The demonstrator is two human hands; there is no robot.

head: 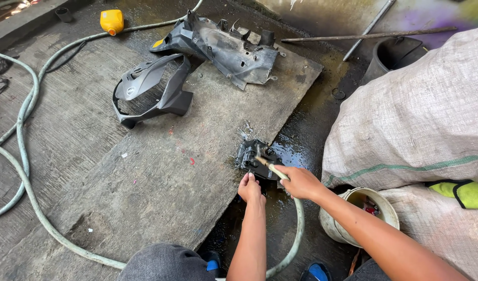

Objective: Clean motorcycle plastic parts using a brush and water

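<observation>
A yellow plastic jug (pixel 112 21) lies on its side far left on the wet floor. A large pale woven sack (pixel 415 114) with a green stripe bulks at the right, a dirty white bucket (pixel 338 229) just beside it, near.

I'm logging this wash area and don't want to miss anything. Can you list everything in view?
Small engine part: one, black, wet, at the slab edge.
Hose: one, pale green, looping along the left, nozzle end in the right hand.
Body panels: two, dark grey, on the slab, far side.
Slab: one, grey concrete.
Jug: one, yellow, top left.
Sacks: two, off-white woven, right.
Bucket: one, dirty white, beside the sacks.
Rods: two, metal, top right.
Left hand: fingers on the part.
Right hand: gripping the hose.
</observation>
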